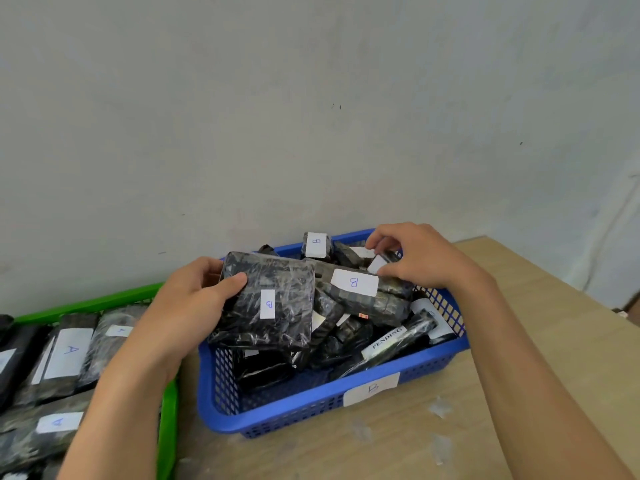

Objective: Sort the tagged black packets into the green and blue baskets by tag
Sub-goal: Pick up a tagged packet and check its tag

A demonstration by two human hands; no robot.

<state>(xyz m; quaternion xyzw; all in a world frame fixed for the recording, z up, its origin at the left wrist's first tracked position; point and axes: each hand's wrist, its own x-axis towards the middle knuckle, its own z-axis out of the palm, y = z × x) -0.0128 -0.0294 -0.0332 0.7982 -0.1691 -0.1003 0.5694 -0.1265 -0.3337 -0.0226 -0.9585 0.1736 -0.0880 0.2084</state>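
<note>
**Sorting of tagged packets at the blue basket**

A large black packet (268,299), wrapped in glossy film and bearing a white tag marked "B", is lying tilted over the left part of the blue basket (311,407), on top of the other packets. The left hand (188,303) is gripping its left edge, thumb pressing on the upper face and fingers (211,271) curling behind. Just beside it, a second B-tagged packet (363,292) is resting across the heap. At the far right corner of the basket, the right hand (415,256) is pinching a small packet (381,261) with a white tag, whose letter cannot be read. A slim packet labelled "PENDING" (391,341) is lying near the front wall, which is carrying a label "B". To the left, the green basket (169,427) is holding A-tagged packets (65,355). Both baskets are sitting side by side on the wooden desk (485,427) against a pale wall (311,116).
</note>
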